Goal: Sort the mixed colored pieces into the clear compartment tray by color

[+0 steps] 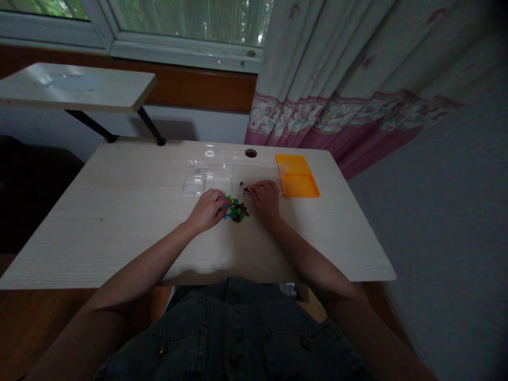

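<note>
A small pile of tiny coloured pieces (238, 210), mostly brown, green, blue and yellow, lies on the table between my hands. My left hand (208, 210) rests at the pile's left side, with its fingers bent over the edge and the thumb a little apart from them. Behind the pile is a clear plastic box (218, 183) with compartments. My right hand (266, 200) reaches over its front right part, fingertips drawn together. Several dark brown pieces (246, 189) lie by those fingertips. Whether a piece is between them is too small to see.
To the right of the clear box lies an orange tray (299, 185), touching or very near it. A round hole (251, 153) pierces the table (130, 211) at the back. A raised shelf (103, 87) stands at the back left; a curtain (317, 79) hangs behind the right side.
</note>
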Demonstrator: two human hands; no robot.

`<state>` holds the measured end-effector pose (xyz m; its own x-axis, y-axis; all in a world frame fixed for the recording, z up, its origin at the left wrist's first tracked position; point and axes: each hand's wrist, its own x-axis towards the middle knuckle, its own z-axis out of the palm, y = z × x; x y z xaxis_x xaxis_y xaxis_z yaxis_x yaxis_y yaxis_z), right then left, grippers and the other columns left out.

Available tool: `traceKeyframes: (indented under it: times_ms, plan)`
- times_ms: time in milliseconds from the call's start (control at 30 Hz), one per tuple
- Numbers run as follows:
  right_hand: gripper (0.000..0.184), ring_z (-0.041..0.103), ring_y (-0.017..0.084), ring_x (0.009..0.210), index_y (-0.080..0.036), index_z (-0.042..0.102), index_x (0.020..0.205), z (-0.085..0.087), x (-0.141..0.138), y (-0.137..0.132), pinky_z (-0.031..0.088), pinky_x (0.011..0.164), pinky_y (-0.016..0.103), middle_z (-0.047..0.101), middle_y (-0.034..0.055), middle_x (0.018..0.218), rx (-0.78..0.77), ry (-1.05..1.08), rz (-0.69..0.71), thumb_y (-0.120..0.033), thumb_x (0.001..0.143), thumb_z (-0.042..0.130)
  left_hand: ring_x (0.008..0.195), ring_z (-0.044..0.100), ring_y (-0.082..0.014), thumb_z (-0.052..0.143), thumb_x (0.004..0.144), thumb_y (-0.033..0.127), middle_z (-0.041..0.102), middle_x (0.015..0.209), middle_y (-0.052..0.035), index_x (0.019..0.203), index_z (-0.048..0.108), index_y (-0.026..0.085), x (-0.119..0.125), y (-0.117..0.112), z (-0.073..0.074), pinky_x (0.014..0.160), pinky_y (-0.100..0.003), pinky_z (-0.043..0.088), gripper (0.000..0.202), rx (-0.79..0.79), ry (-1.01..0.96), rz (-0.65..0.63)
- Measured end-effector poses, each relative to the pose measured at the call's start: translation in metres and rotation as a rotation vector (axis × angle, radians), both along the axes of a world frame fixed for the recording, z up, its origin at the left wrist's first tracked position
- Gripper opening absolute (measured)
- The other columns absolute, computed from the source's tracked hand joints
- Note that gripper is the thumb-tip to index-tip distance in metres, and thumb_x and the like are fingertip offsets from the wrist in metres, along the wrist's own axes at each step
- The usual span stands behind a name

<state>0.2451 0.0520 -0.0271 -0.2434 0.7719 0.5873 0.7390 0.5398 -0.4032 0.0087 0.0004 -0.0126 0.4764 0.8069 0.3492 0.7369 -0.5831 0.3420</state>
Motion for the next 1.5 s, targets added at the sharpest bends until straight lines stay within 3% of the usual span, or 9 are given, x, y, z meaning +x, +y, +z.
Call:
traceKeyframes:
  times_ms: [133,333,600,800,1067,1267,1500]
  plan:
    - [0.019,0.053,0.023,0.105,-0.023,0.073,0.1,0.0,0.0,0.0,0.039,0.098,0.04,0.067,0.0065,0.1,-0.004,0.014,0.009,-0.028,0.093,0.056,0.095,0.052,-0.024,0.054,0.088,0.022,0.06,0.099,-0.0093,0.108,0.069,0.023,0.001,0.001,0.0,0.085,-0.04,0.043,0.025,0.002,-0.004,0.004]
    - [0.021,0.055,0.023,0.103,-0.024,0.073,0.099,0.002,-0.001,-0.001,0.04,0.097,0.041,0.068,0.0062,0.099,0.007,0.015,0.011,-0.03,0.094,0.054,0.094,0.052,-0.0251,0.055,0.09,0.032,0.06,0.1,-0.0096,0.106,0.068,0.021,0.001,-0.001,0.003,0.083,-0.041,0.042,0.023,-0.008,-0.004,0.023]
    - [0.022,0.055,0.023,0.104,-0.024,0.073,0.101,0.001,-0.001,-0.001,0.04,0.097,0.042,0.068,0.0067,0.099,-0.018,0.031,0.036,-0.031,0.094,0.053,0.094,0.052,-0.0253,0.054,0.087,0.023,0.06,0.099,-0.0094,0.102,0.069,0.021,0.001,-0.001,0.004,0.082,-0.041,0.042,0.021,-0.02,-0.001,0.043]
    - [0.022,0.055,0.023,0.103,-0.023,0.073,0.099,-0.001,-0.001,0.0,0.04,0.097,0.04,0.068,0.0066,0.099,-0.016,0.034,0.04,-0.033,0.095,0.054,0.093,0.052,-0.0252,0.055,0.089,0.029,0.06,0.098,-0.0091,0.099,0.069,0.021,0.001,-0.002,0.006,0.08,-0.041,0.041,0.019,-0.011,0.026,0.054]
    - [0.021,0.056,0.022,0.101,-0.023,0.073,0.098,0.001,-0.001,-0.001,0.041,0.096,0.04,0.068,0.0064,0.097,0.008,0.047,0.053,-0.032,0.094,0.055,0.096,0.051,-0.0262,0.057,0.087,0.024,0.061,0.098,-0.0087,0.101,0.07,0.023,0.0,-0.002,0.01,0.08,-0.042,0.039,0.019,0.013,0.109,0.077]
    - [0.02,0.056,0.022,0.102,-0.023,0.073,0.099,0.0,-0.001,-0.001,0.041,0.096,0.04,0.068,0.0066,0.098,0.0,0.052,0.061,-0.031,0.094,0.056,0.095,0.051,-0.0266,0.059,0.089,0.034,0.061,0.097,-0.0092,0.099,0.07,0.023,0.002,-0.003,0.013,0.08,-0.041,0.039,0.019,0.015,0.133,0.081]
    - [0.018,0.056,0.022,0.1,-0.023,0.073,0.098,0.0,0.0,0.0,0.042,0.094,0.04,0.068,0.006,0.097,0.014,0.051,0.064,-0.03,0.093,0.057,0.096,0.051,-0.0271,0.06,0.089,0.032,0.061,0.095,-0.0091,0.098,0.07,0.022,0.003,-0.001,0.01,0.079,-0.041,0.039,0.016,0.014,0.106,0.092]
